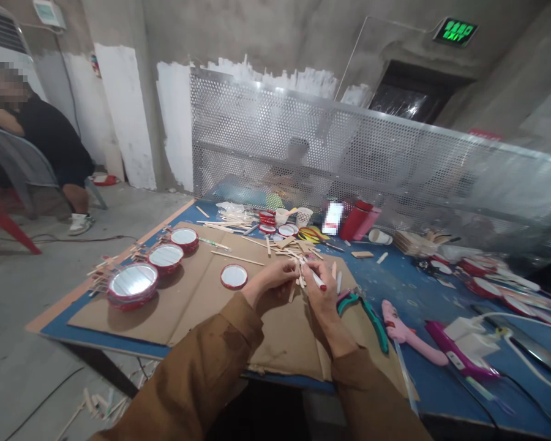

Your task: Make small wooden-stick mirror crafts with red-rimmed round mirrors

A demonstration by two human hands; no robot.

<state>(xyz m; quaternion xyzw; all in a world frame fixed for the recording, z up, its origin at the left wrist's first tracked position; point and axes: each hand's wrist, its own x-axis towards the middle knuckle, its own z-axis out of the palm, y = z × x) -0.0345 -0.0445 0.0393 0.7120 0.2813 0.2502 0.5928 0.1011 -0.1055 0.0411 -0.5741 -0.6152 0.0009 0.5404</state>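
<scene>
My right hand [320, 288] is closed around a white pen [313, 274] with a red end, held at a slant. Close beside it, my left hand [278, 275] pinches a thin wooden stick [299, 269]; the fingers partly hide it. Both hands are over a brown cardboard sheet [199, 269], where more wooden sticks [282, 245] lie in a loose pile just beyond. Left of my left hand lies a round silver-faced disc with a red rim [234, 276]. Teal-handled pliers [371, 318] rest to the right of my right hand.
Three red-rimmed drum-like pieces [133, 285] with sticks attached line the cardboard's left side. A pink glue gun [408, 334] and a purple power strip [459, 349] with cords lie right. Behind stand a red bottle [356, 220] and a perforated metal screen [266, 135]. A person [50, 128] sits far left.
</scene>
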